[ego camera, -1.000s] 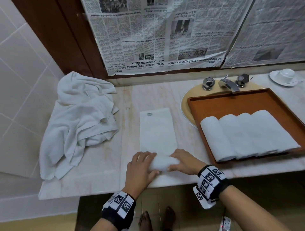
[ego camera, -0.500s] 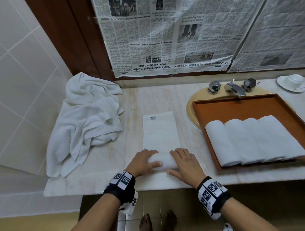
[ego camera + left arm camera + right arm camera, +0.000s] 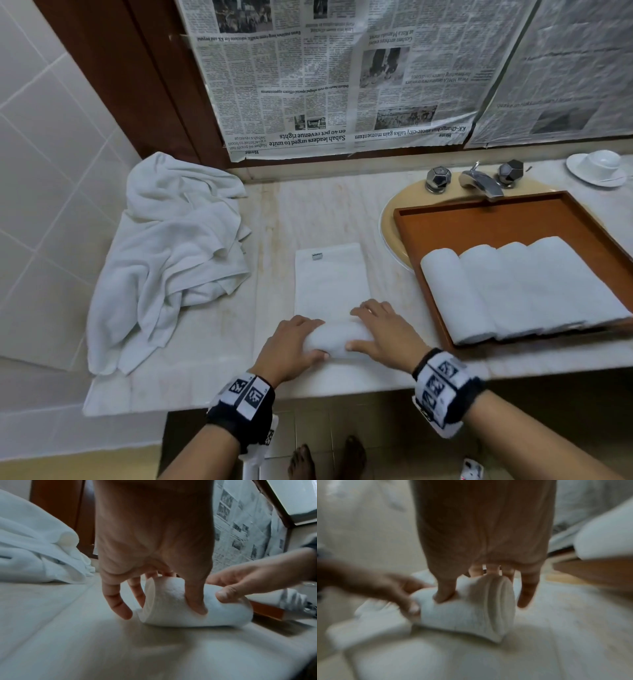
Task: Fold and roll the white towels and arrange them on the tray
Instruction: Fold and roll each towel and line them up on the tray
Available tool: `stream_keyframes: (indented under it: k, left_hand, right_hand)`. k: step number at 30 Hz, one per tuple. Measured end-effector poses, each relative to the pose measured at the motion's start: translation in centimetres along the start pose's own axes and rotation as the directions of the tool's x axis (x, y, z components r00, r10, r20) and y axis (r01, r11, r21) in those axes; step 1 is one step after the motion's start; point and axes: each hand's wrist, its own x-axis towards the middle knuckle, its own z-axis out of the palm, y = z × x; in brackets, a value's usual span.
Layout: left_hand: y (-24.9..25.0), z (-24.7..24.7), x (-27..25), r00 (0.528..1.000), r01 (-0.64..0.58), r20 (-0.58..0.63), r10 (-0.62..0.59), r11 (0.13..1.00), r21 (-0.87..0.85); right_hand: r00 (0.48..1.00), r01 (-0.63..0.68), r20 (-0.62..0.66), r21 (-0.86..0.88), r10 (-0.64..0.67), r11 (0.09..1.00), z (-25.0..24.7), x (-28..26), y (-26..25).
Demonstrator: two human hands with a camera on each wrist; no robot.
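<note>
A folded white towel (image 3: 330,277) lies as a long strip on the marble counter, its near end wound into a roll (image 3: 337,337). My left hand (image 3: 291,346) grips the roll's left end, thumb in front and fingers over the top. My right hand (image 3: 380,334) grips the right end the same way. The left wrist view shows the roll (image 3: 178,601) under my left hand (image 3: 154,561); the blurred right wrist view shows the roll (image 3: 471,608) under my right hand (image 3: 481,547). Several rolled towels (image 3: 513,287) lie side by side in the wooden tray (image 3: 479,219).
A heap of loose white towels (image 3: 171,253) lies at the counter's left end against the tiled wall. The tray sits over the sink, with the tap (image 3: 479,180) behind it. A cup and saucer (image 3: 597,166) stand at the far right. The counter's front edge is just below my hands.
The roll has advanced a little up the strip and grown thicker. Both hands have shifted with it, and the right hand now lies over the roll's top.
</note>
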Motion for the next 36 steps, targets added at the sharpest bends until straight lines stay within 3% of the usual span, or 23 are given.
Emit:
stream_keyframes:
  k: [2, 4, 9, 13, 17, 19, 21, 22, 24, 26, 29, 32, 34, 36]
  left_hand:
    - [0.0, -0.6, 0.6, 1.0, 0.02, 0.017, -0.019, 0.998, -0.051]
    - [0.7, -1.2, 0.7, 1.0, 0.023, 0.006, -0.023, 0.994, -0.108]
    - [1.9, -1.6, 0.0, 0.997, 0.071, 0.044, -0.068, 0.995, -0.065]
    - [2.0, 0.1, -1.0, 0.994, 0.03, -0.106, -0.015, 0.99, 0.136]
    - [1.9, 1.0, -1.4, 0.998, -0.007, -0.063, 0.017, 0.989, 0.146]
    - [1.6, 0.7, -1.1, 0.999, -0.002, -0.037, 0.007, 0.992, 0.129]
    - [1.4, 0.1, -0.6, 1.0, 0.024, 0.005, -0.024, 0.994, 0.104]
    - [1.4, -0.2, -0.2, 0.999, 0.04, 0.028, -0.043, 0.995, 0.09]
    - [1.3, -0.8, 0.6, 0.994, 0.069, 0.083, -0.075, 0.995, 0.076]
    - [1.2, -1.4, 1.2, 0.986, 0.09, 0.138, -0.095, 0.995, 0.043]
    - [1.3, -1.7, 1.3, 0.988, 0.084, 0.132, -0.085, 0.996, 0.016]
    - [1.7, -1.1, 0.6, 1.0, 0.017, 0.001, -0.018, 0.993, 0.115]
    - [1.8, -0.7, 0.2, 0.997, -0.022, -0.075, 0.036, 0.982, 0.186]
    - [1.8, -0.4, 0.2, 0.996, -0.026, -0.077, 0.041, 0.981, 0.195]
  right_hand:
    - [0.988, 0.054, -0.134, -0.194, -0.081, 0.98, 1.1, -0.8, -0.7]
    - [0.985, 0.058, -0.146, -0.23, -0.093, 0.971, 2.1, -1.1, -1.1]
    - [1.0, 0.01, 0.013, -0.158, -0.008, 0.987, 1.9, 0.2, -0.7]
    - [0.994, -0.038, 0.098, -0.114, 0.05, 0.993, 0.6, 1.7, -1.2]
    - [0.973, -0.072, 0.215, -0.061, 0.084, 0.995, 0.4, 2.0, -1.3]
    - [0.974, -0.094, 0.216, 0.091, 0.072, 0.991, 0.3, 1.4, -0.7]
    - [0.988, -0.118, 0.13, 0.26, 0.087, 0.958, 0.6, 0.2, 0.0]
    - [0.996, -0.093, 0.033, 0.247, 0.087, 0.965, 1.0, -0.5, 0.2]
    - [0.991, 0.002, -0.136, 0.046, 0.005, 0.999, 2.0, -1.6, 0.6]
    - [0.983, 0.073, -0.168, -0.013, -0.075, 0.997, 2.4, -1.7, 1.0]
    - [0.999, 0.016, -0.036, 0.188, -0.009, 0.982, 1.2, -0.3, 1.3]
    - [0.994, -0.06, 0.1, 0.276, 0.034, 0.959, -0.7, 1.2, 1.4]
    - [0.984, -0.091, 0.176, 0.305, 0.038, 0.948, -1.7, 1.9, 1.3]
    - [0.968, -0.125, 0.242, 0.251, 0.063, 0.96, -2.1, 2.1, 0.9]
